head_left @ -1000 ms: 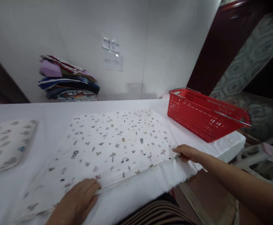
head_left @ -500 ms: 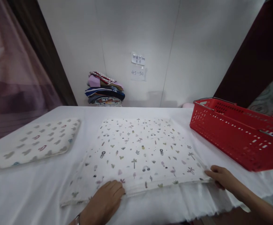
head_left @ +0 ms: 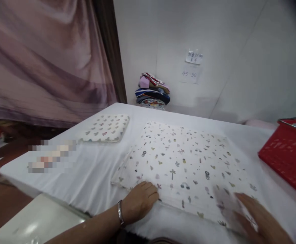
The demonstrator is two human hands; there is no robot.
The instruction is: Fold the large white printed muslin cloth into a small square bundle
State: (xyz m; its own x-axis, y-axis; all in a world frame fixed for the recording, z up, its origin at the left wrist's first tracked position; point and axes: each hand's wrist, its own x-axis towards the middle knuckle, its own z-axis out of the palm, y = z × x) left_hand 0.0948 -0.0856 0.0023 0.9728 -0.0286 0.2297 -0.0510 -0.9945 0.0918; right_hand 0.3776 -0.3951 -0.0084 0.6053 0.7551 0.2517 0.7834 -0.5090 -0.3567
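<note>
A white cloth printed with palms, rainbows and other small motifs (head_left: pixel 178 159) lies spread flat in layers on the white-covered table (head_left: pixel 94 166). My left hand (head_left: pixel 141 200), with a silver bracelet on the wrist, has its fingers curled over the cloth's near edge, left of the middle. At the near right corner my right hand (head_left: pixel 262 218) is smeared by motion. A blurred flap of the cloth rises off the surface between its fingers and thumb. Further left rests a folded white cloth with grey mushroom-like shapes (head_left: pixel 107 128).
A red plastic basket (head_left: pixel 287 152) stands on the table at the right. Folded fabrics (head_left: pixel 153 93) are stacked by the back wall, left of the paper signs (head_left: pixel 190 73). A pink curtain (head_left: pixel 48 64) hangs at the left. A pixelated patch (head_left: pixel 53 157) covers the table's left part.
The view has turned left, bringing in the curtain and the table's left end. My right hand has lifted the cloth's near right corner; my left hand stays on the near edge.
</note>
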